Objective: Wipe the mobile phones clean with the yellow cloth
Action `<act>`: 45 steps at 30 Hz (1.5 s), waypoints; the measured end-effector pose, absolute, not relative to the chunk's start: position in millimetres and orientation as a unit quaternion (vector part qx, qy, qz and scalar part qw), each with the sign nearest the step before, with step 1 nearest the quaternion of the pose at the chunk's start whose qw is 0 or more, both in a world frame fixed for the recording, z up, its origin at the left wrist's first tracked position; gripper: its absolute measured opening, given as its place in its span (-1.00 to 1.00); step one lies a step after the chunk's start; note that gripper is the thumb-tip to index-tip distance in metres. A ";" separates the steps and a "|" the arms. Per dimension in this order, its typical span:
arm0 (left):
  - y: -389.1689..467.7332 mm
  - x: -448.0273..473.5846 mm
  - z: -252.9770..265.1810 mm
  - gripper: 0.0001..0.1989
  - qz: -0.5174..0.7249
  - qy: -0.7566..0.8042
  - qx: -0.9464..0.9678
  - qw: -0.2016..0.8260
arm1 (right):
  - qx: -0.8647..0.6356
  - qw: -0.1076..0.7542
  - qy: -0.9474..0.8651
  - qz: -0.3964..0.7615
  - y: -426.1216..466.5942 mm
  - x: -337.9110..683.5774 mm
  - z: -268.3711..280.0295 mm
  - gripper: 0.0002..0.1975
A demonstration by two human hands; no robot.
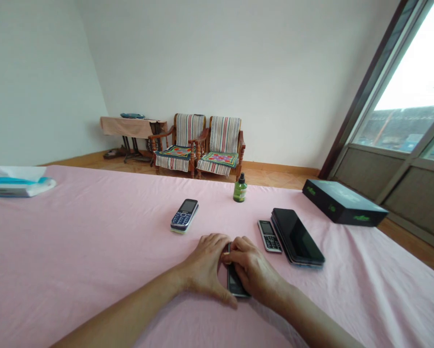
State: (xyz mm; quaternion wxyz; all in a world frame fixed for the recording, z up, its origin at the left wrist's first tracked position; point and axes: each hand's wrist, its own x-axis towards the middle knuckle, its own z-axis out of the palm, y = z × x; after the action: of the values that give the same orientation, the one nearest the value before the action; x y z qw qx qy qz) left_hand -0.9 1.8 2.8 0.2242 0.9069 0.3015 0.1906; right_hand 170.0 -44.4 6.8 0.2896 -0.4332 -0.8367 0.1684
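A dark phone (234, 282) lies flat on the pink cloth in front of me, partly covered by both hands. My left hand (206, 266) spans its left side, with the thumb by the near end and the fingers at the far end, gripping it. Over the phone's upper part, my right hand (251, 268) is closed, fingers curled and pressed together near the left edge. What lies in those fingertips is hidden. To the right are a small keypad phone (269, 236) and a stack of larger black-screened devices (298, 237). A blue keypad phone (185, 214) rests on another thing farther left.
A green bottle with a black top (240, 188) stands near the cloth's far edge. At right sits a black box with green markings (342, 203); at far left, a tissue pack (19, 182). Two wooden chairs (219, 142) and a covered table (129, 126) stand beyond.
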 end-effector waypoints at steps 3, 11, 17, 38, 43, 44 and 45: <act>1.1 -1.0 4.1 0.00 0.187 0.310 0.904 0.227 | -0.423 0.299 -0.836 0.178 -61.6 169.0 3.4 -0.64; 2.3 -2.4 -1.2 0.14 0.184 0.324 0.898 0.234 | -0.408 0.303 -0.834 0.214 -89.6 180.1 1.9 -0.72; 1.9 -2.8 0.5 0.10 0.176 0.320 0.902 0.230 | -0.508 0.360 -0.768 0.150 -52.5 191.0 4.0 -0.69; 0.3 -0.8 1.4 -0.01 0.189 0.324 0.892 0.253 | -0.558 0.261 -0.783 0.090 -25.4 178.9 2.9 -0.73; 1.4 -0.5 2.2 0.05 0.177 0.329 0.894 0.250 | -0.566 0.260 -0.777 0.091 -27.9 193.0 4.3 -0.70; 1.6 -0.4 2.6 0.06 0.175 0.331 0.893 0.249 | -0.565 0.261 -0.778 0.091 -28.0 195.9 3.8 -0.70; 1.6 -0.5 2.9 0.07 0.174 0.333 0.893 0.249 | -0.562 0.263 -0.779 0.092 -27.8 198.7 3.2 -0.69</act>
State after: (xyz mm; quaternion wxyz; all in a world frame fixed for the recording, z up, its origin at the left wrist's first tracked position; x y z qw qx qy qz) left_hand -0.5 1.6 2.9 0.2492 0.8927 0.3328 0.1737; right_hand 198.7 -27.8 3.2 0.2628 -0.5617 -0.7791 0.0920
